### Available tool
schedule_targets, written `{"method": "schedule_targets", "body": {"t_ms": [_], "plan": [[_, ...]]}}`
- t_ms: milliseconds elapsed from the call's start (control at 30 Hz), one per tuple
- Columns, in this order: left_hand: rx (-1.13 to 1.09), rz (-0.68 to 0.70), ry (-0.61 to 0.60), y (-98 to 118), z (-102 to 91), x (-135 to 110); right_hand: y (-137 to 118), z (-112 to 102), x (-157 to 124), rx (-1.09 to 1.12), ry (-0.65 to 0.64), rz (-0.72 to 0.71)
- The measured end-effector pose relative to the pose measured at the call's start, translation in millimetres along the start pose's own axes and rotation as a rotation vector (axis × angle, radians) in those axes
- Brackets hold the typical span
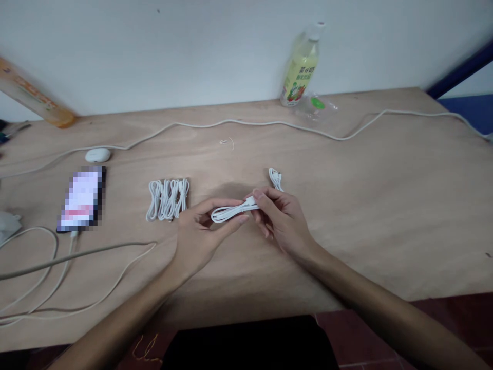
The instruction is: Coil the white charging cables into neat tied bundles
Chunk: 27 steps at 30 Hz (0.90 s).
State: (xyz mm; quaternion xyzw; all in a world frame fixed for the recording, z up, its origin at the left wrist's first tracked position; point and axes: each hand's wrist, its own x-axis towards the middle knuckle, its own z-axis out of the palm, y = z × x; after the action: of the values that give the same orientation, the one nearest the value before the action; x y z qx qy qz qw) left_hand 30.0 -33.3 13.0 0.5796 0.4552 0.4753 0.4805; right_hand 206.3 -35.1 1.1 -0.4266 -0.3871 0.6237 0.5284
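A white charging cable (228, 213), folded into a flat bundle, is held above the table between my two hands. My left hand (204, 223) pinches its looped end between thumb and fingers. The connector end sits in my right hand (279, 216), thumb pressed on top; part of that end is hidden by the fingers. Beyond my right hand lies another white cable bundle (275, 178), partly covered by the hand. Left of my left hand, several coiled white cables (168, 199) lie side by side in a row.
A phone (81, 200), plugged into a cord, lies at left near a white earbud case (97, 155). A long white cord (231, 122) crosses the table's back. A drink bottle (302, 67) stands by the wall beside clear plastic wrap (318, 108); an orange bottle (34, 95) stands far left.
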Motion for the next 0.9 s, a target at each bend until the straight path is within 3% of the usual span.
{"method": "schedule_targets", "body": {"t_ms": [900], "plan": [[0.074, 0.003, 0.031, -1.0, 0.4, -0.7, -0.1, -0.2, -0.5, -0.020, -0.022, 0.020]]}}
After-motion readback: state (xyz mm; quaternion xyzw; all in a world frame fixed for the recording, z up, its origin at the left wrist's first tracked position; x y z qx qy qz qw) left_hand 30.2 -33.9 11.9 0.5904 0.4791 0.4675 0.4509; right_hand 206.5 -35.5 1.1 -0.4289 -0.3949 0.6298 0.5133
